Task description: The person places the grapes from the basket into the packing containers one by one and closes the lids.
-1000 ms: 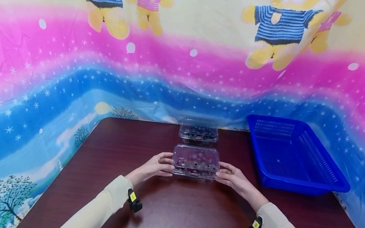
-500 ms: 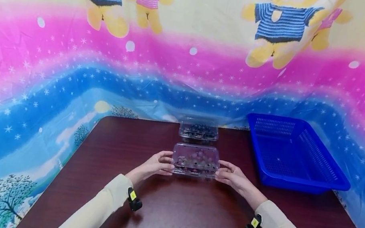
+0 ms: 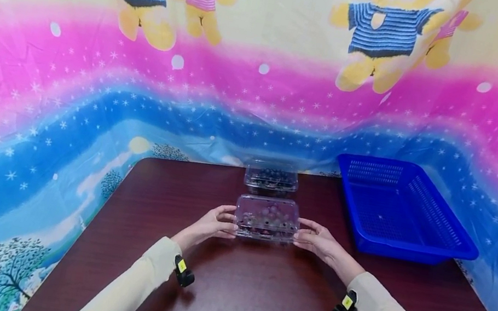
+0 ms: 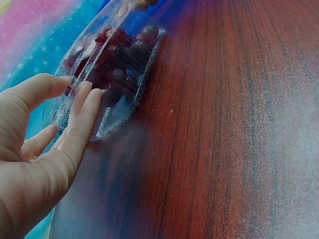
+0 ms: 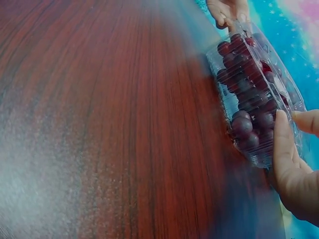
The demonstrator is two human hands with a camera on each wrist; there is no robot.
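Observation:
A clear plastic clamshell box of dark red grapes (image 3: 266, 218) is at the middle of the table, its lid closed. At its left end, my left hand (image 3: 210, 226) grips the box with thumb and fingers. My right hand (image 3: 320, 247) holds the opposite end in the same way. In the left wrist view, the left fingertips (image 4: 89, 94) press on the box's end near the lid seam, with the grapes (image 4: 117, 74) showing through the ribbed side. Both hands and the box (image 5: 249, 94) also show in the right wrist view.
Directly behind stands a second clear box (image 3: 272, 177) of dark round fruit. A blue plastic basket (image 3: 412, 250) with slotted walls stands at the back right. The dark red wood table (image 3: 243, 299) meets a patterned cloth (image 3: 260, 91) at its back and sides.
Hands and clamshell box keep their places on the table. The head view has shifted very slightly; nothing is taken hold of or let go.

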